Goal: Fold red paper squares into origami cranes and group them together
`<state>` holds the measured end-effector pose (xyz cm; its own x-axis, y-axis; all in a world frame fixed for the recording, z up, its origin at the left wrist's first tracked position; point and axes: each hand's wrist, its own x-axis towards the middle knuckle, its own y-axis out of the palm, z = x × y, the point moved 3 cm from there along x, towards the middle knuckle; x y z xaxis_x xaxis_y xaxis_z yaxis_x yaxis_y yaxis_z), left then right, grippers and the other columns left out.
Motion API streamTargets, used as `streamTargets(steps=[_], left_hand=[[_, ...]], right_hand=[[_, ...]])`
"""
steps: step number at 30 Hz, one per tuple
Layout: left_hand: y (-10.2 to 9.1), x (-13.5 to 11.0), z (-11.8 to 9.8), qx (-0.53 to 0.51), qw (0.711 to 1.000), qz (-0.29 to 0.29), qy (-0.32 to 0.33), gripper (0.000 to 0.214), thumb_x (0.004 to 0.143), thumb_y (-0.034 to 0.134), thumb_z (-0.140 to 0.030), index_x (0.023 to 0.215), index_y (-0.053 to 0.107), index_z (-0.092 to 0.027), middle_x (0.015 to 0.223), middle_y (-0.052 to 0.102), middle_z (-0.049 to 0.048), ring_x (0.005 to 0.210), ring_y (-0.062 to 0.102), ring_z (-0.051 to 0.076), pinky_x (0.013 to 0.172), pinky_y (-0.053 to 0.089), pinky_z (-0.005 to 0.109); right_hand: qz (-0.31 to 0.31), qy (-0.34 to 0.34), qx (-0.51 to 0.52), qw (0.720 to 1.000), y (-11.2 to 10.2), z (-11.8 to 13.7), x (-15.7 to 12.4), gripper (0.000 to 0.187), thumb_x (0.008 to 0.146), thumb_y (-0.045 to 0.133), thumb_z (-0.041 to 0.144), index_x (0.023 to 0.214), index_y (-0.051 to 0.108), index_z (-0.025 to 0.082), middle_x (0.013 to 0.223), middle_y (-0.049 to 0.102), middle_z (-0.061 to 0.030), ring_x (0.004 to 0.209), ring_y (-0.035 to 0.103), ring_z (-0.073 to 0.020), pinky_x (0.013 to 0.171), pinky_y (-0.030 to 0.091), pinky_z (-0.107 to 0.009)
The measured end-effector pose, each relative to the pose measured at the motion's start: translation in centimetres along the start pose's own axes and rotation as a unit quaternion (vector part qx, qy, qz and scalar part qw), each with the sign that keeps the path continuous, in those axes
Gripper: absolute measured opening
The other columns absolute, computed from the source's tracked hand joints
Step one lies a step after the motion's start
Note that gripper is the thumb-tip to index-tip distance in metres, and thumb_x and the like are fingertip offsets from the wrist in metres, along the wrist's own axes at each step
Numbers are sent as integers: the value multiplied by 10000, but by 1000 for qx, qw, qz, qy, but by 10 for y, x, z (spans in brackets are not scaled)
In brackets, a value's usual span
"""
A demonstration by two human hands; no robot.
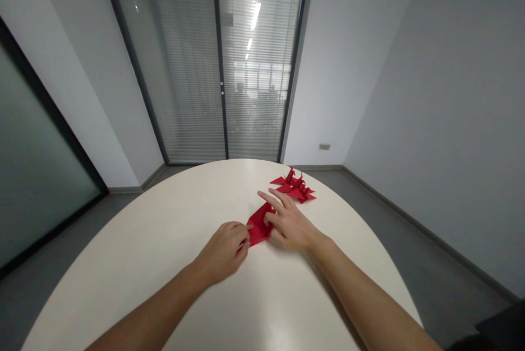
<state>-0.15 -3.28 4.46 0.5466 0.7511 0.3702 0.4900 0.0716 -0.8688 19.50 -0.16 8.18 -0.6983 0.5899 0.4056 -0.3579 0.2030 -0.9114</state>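
A red sheet of folded paper (258,226) lies between my two hands over the white table. My left hand (225,247) grips its left edge, with thumb and fingers closed on it. At the paper's right side, my right hand (289,224) pinches the edge between thumb and a bent finger, while other fingers stretch out above it. Just beyond my right hand sits a cluster of red origami cranes (297,187), their wings overlapping.
The round white table (164,236) has its curved far edge near a glass partition with blinds (188,94). A grey wall (455,121) rises at the right. Something dark (502,326) shows in the lower right corner.
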Motion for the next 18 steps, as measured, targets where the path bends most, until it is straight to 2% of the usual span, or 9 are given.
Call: streamTargets(steps=[8, 12, 15, 18], left_hand=[[-2, 0, 1, 12, 1000, -1, -6, 167, 939, 505, -160, 902, 661, -204, 1154, 726, 72, 1033, 645, 246, 952, 493, 443], [1, 0, 3, 9, 1000, -9, -6, 173, 896, 524, -117, 843, 662, -206, 1153, 731, 67, 1040, 651, 246, 966, 493, 448], [2, -1, 4, 7, 1000, -12, -13, 154, 883, 533, -119, 828, 648, -206, 1137, 733, 70, 1024, 653, 250, 956, 496, 448], [3, -2, 7, 5, 1000, -16, -26, 131, 878, 544, -130, 927, 644, -199, 1098, 730, 83, 995, 653, 252, 923, 510, 437]], right_hand=[[2, 54, -33, 998, 8, -8, 0, 182, 813, 563, 164, 930, 703, 160, 1625, 301, -97, 1465, 265, -392, 1128, 324, -594], [4, 77, -30, 997, 14, -14, -2, 203, 895, 535, 224, 1001, 692, 152, 1626, 292, -116, 1464, 271, -383, 1141, 309, -600], [3, 89, -20, 996, 18, -19, -4, 196, 908, 548, 244, 1026, 674, 150, 1630, 273, -135, 1470, 260, -376, 1150, 298, -599], [5, 98, -20, 995, 22, -22, -5, 194, 914, 556, 253, 1042, 647, 140, 1631, 255, -162, 1477, 250, -367, 1156, 296, -582]])
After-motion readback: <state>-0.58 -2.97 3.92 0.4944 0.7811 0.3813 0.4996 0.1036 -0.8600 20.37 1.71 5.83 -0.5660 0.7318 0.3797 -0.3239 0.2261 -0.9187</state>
